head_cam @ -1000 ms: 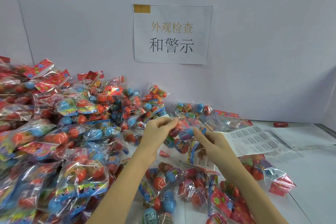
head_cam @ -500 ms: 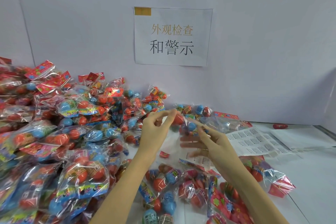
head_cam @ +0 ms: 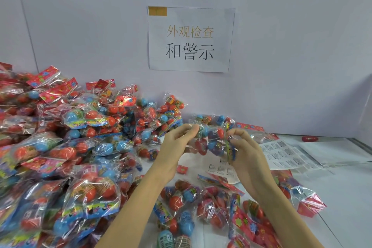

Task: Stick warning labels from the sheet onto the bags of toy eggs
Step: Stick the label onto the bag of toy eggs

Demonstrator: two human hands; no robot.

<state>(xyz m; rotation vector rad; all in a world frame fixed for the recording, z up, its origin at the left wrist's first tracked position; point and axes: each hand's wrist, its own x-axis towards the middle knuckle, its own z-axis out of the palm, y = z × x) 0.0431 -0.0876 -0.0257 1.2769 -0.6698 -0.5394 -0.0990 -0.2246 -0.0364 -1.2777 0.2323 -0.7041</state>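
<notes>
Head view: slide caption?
Both hands hold a bag of toy eggs above the table, label sheet at right.

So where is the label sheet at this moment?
The label sheet lies flat on the table at the right, just beyond the right hand, near the back wall.

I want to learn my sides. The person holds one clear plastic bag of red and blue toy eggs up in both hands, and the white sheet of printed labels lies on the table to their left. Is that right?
Not quite. The head view shows the white sheet of printed labels lying to the person's right, not left. The rest is right: left hand and right hand both hold the clear plastic bag of red and blue toy eggs.
</notes>
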